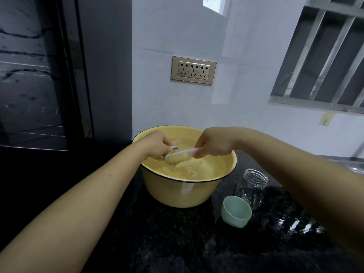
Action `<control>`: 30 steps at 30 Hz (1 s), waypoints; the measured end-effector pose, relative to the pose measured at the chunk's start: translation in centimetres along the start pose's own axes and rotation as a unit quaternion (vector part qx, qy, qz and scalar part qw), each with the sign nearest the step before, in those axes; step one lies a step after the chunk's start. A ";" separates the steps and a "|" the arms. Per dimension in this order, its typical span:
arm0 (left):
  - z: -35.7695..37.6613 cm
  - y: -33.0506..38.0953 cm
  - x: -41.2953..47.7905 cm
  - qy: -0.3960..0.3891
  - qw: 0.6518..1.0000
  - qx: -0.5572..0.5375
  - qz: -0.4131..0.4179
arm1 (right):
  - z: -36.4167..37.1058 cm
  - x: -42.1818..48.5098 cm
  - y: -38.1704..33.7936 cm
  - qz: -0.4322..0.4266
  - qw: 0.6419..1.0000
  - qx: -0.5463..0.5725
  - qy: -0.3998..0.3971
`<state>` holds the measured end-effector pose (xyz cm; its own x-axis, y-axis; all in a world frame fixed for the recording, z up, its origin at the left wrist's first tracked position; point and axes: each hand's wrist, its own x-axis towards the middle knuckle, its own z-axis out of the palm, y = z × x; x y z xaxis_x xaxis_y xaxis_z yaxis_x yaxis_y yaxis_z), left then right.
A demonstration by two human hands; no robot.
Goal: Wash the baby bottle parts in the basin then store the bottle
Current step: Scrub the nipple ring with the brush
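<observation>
Held at its rim in the left hand's point(157, 144) closed grip over the basin point(177, 194), the bottle part point(175, 157) is judged light, wet and slippery; a brush point(186, 151) is clasped by the right hand point(213, 144).

No words, numbers or brand names are showing clearly enough to be read. The gold socket plate point(193, 70) on the wall is carrying a tiny mark near its lower right corner, but it is appearing too small and blurred to make out. Any markings on the clear bottle point(251, 189) are staying illegible.
</observation>
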<state>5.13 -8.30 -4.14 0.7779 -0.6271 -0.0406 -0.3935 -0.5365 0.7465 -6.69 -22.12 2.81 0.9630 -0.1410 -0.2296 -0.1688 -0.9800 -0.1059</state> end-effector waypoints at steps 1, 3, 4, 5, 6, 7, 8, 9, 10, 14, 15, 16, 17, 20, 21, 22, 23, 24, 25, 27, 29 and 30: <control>0.0 0.0 0.0 0.000 1.000 0.002 -0.003 | 0.0 0.0 0.2 0.004 1.000 0.007 0.006; 0.0 0.0 0.1 -0.002 1.000 0.002 -0.010 | 0.2 0.1 0.6 0.015 1.000 -0.004 0.015; 0.0 0.0 0.1 -0.003 1.000 -0.005 -0.015 | 0.4 0.2 0.8 0.022 1.000 -0.011 0.019; 0.0 0.1 0.1 -0.002 1.000 -0.017 -0.017 | 0.6 0.2 1.1 0.028 0.999 -0.021 0.020; 0.0 0.2 0.1 -0.003 0.999 -0.030 -0.017 | 0.7 0.1 1.3 0.032 0.999 -0.032 0.018; 0.0 0.3 0.0 -0.006 0.999 -0.042 -0.015 | 0.8 0.0 1.5 0.033 0.999 -0.041 0.011; 0.1 0.3 -0.1 -0.010 0.999 -0.047 -0.013 | 0.8 -0.1 1.7 0.032 0.998 -0.044 0.005; 0.1 0.3 -0.1 -0.015 0.999 -0.043 -0.011 | 0.7 -0.3 2.0 0.030 0.999 -0.040 -0.001; 0.1 0.3 -0.1 -0.020 0.999 -0.030 -0.012 | 0.5 -0.5 2.3 0.027 0.999 -0.027 -0.005; 0.0 0.3 0.0 -0.024 1.000 0.015 -0.014 | -0.6 -1.3 4.2 0.025 0.995 0.094 0.008; 0.0 0.3 0.1 -0.022 0.999 0.019 -0.014 | -0.9 -1.5 4.8 0.033 0.992 0.123 0.020; 0.1 0.3 0.1 -0.023 0.999 0.021 -0.017 | -1.0 -1.6 5.2 0.044 0.989 0.138 0.033; 0.2 0.4 0.2 -0.026 0.999 0.022 -0.022 | -1.0 -1.6 5.5 0.057 0.988 0.136 0.046; 0.3 0.3 0.2 -0.040 0.996 0.071 -0.028 | -0.6 -1.3 5.4 0.081 0.992 0.061 0.070; 0.3 0.3 0.2 -0.044 0.994 0.094 -0.025 | -0.4 -1.1 5.1 0.082 0.994 0.027 0.069; 0.3 0.3 0.1 -0.047 0.992 0.117 -0.019 | 0.0 -0.8 4.8 0.081 0.994 -0.008 0.069; 0.2 0.2 0.0 -0.051 0.989 0.136 -0.013 | 0.3 -0.6 4.5 0.078 0.993 -0.041 0.073; 0.2 0.2 0.0 -0.053 0.987 0.149 -0.007 | 0.7 -0.4 4.2 0.074 0.991 -0.070 0.082; 0.2 0.2 -0.1 -0.051 0.986 0.160 -0.001 | 1.0 -0.2 3.9 0.068 0.989 -0.098 0.093; 0.4 0.1 0.0 -0.042 0.983 0.177 0.010 | 1.5 0.2 3.4 0.051 0.981 -0.146 0.114; 0.5 0.0 0.1 -0.038 0.985 0.168 0.020 | 2.1 0.6 3.0 0.043 0.975 -0.179 0.123; 0.5 0.0 0.1 -0.040 0.987 0.154 0.024 | 2.3 0.8 2.9 0.042 0.973 -0.191 0.123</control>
<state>4.93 -8.65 -4.48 0.7189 -0.6915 -0.0709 -0.5691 -0.6440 0.5112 -6.87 -24.73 0.10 0.9781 -0.2071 0.0223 -0.2049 -0.9375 0.2814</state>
